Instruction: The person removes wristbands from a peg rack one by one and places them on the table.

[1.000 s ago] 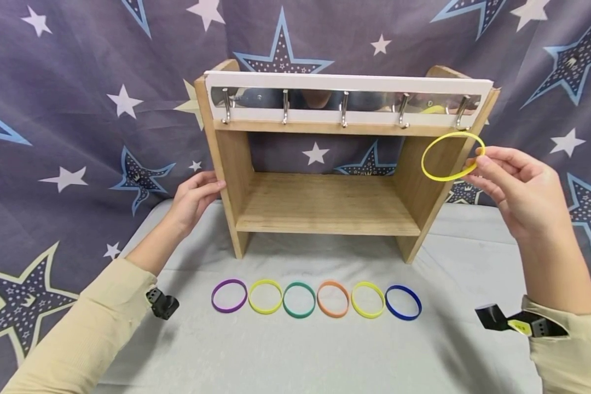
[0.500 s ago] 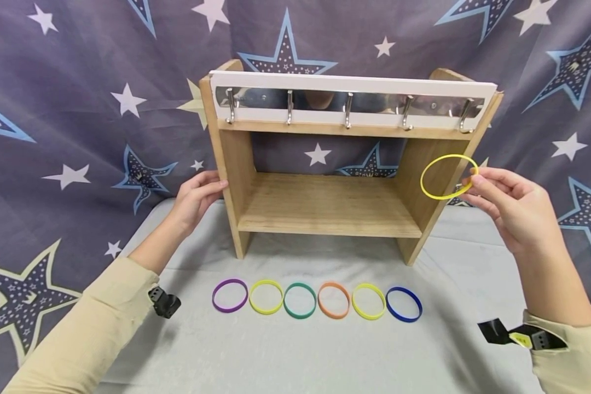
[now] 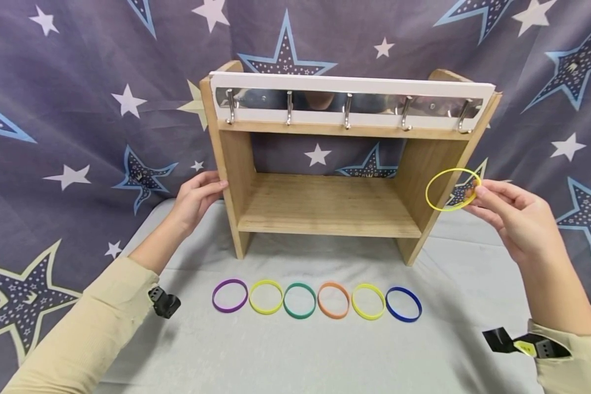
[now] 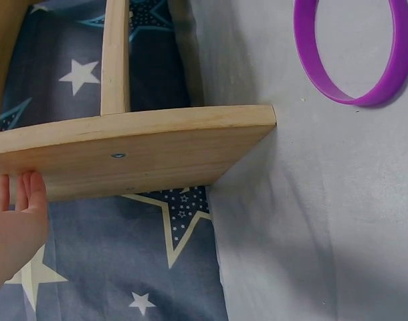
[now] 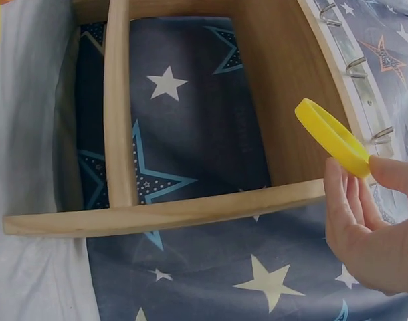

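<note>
My right hand (image 3: 519,221) pinches a yellow silicone wristband (image 5: 331,137) between thumb and fingertips. It holds the band up in front of the right side panel of a small wooden shelf (image 3: 325,205), below the rightmost hook (image 3: 464,116). The left hand (image 3: 195,200) rests on the shelf's left side, its fingers straight against the outer face of the panel (image 4: 150,157) in the left wrist view. Across the shelf's top runs a white rail (image 3: 349,83) with several metal hooks, none carrying a band.
On the grey cloth (image 3: 285,355) before the shelf lies a row of wristbands: purple (image 3: 214,296), yellow (image 3: 266,313), teal (image 3: 299,317), orange (image 3: 332,317), another yellow (image 3: 368,317) and blue (image 3: 404,319). A star-patterned curtain (image 3: 88,49) hangs behind.
My right hand has lowered the yellow wristband from just under the rightmost hook to beside the right panel's middle. The left hand has stayed on the shelf's side.
</note>
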Demonstrator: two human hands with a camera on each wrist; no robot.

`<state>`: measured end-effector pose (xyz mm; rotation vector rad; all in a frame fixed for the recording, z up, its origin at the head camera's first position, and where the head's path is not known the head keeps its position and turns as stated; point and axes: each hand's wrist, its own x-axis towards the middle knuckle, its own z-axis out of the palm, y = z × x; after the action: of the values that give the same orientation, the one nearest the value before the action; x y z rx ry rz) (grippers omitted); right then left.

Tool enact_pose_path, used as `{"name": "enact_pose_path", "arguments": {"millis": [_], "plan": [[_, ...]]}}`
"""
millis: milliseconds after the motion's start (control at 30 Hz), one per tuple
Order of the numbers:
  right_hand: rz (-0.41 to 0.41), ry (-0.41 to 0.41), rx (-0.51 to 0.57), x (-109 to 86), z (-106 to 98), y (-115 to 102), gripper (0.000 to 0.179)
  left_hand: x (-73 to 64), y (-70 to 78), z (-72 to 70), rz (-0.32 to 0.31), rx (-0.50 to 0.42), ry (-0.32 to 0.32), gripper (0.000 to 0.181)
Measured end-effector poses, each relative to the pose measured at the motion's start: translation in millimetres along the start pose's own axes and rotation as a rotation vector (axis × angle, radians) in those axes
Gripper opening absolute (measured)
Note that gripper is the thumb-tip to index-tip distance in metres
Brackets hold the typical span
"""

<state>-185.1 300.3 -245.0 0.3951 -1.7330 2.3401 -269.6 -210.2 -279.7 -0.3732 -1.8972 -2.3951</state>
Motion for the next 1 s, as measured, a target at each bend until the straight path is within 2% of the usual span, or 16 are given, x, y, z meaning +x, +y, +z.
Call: {"name": "enact_pose_path", "arguments": {"millis": [233, 400, 767, 1000], "plan": [[0.044, -0.039, 0.048, -4.7, -13.5, 9.8, 0.026, 0.6, -1.3, -0.7, -0.008, 0.002, 0.001, 0.016], [0.106, -0.050, -0.019, -9.0, -24.2, 16.0, 0.027, 0.6, -2.4, -0.6, -0.002, -0.009, 0.000, 0.018], [0.193, -0.110, -0.092, -19.9, -49.0, 33.7, 0.030, 0.2, -3.2, 0.6, 0.009, 0.008, -0.001, 0.016], [0.212, -0.223, -0.121, -25.6, -59.1, 51.2, 0.036, -1.5, -1.9, 0.0, 0.005, 0.067, 0.003, 0.017]]}}
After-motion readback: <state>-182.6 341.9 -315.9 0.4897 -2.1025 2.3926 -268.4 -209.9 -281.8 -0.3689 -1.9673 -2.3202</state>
